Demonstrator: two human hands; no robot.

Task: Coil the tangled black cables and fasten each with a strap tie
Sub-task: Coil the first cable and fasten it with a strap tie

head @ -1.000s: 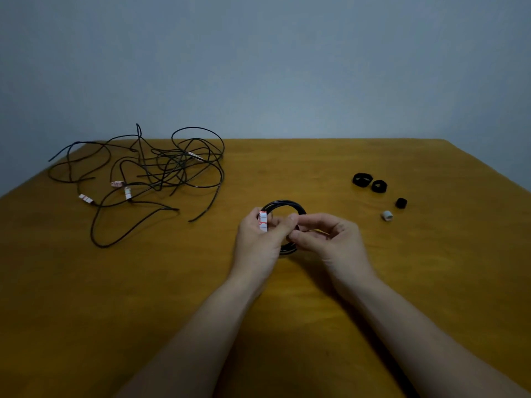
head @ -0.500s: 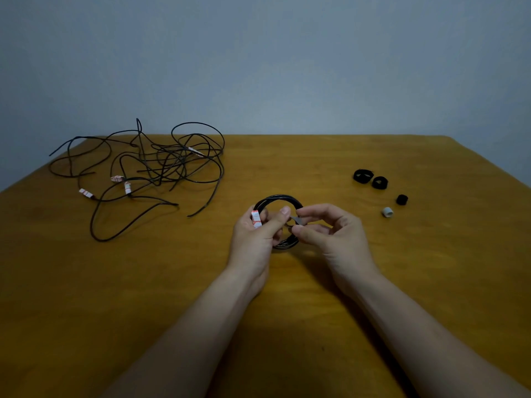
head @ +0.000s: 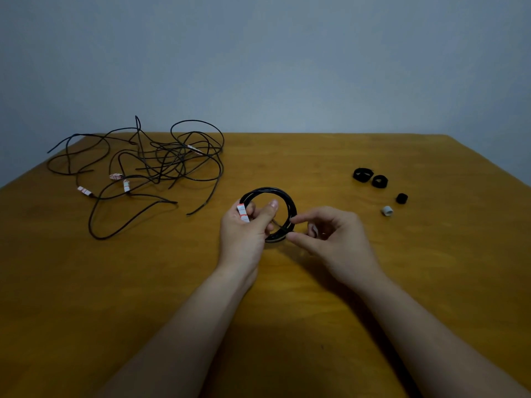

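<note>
Two bare forearms come in over the near edge of the wooden surface (head: 86, 282) and meet about its middle. The left hand (head: 244, 234) has its fingers curled round the left side of the coiled cable (head: 270, 192), thumb lying up across the ring, a white-and-red label (head: 242, 214) showing right by the fingers. The right hand (head: 330, 239) is at the coil's near right side, thumb and forefinger pinching the black turns there, the other fingers loosely curled; whether a strap sits between those fingertips, I can't tell. Out towards the right edge, well apart from the hands, there's a small grey strap roll (head: 387, 210), a small black strap roll (head: 401, 198) just beyond it, then a pair of larger black strap rolls (head: 363, 175) side by side. Over by the far left corner sprawl the tangled cables (head: 161, 165), loose loops everywhere, white-and-red tags (head: 126, 185) among them, a few loops arching up off the surface. Behind it all, a plain grey-blue wall (head: 287, 67)
</note>
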